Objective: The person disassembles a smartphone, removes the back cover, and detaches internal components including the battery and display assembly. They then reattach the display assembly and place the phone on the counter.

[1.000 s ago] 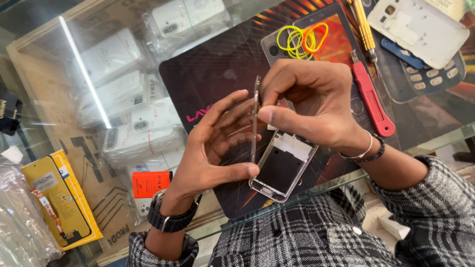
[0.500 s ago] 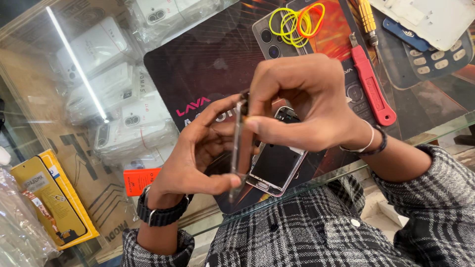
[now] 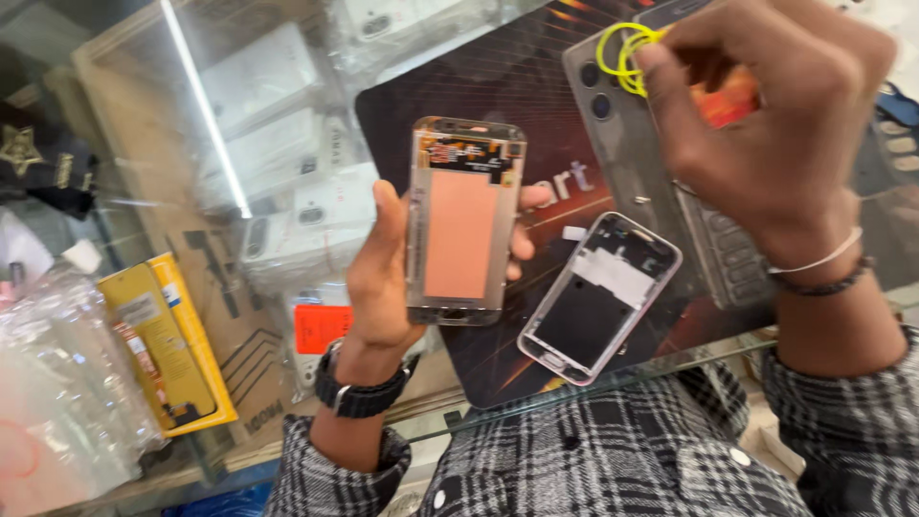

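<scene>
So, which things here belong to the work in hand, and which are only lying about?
In the work:
- left hand holding the screen panel
- phone frame on the dark mat
- right hand at the yellow rubber bands

Lying about:
- yellow box
- keypad phone
- plastic bags

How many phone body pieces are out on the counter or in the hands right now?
2 clearly: a screen assembly held upright in the left hand, and an empty phone frame lying on the dark mat. The right hand may hide others.
</scene>
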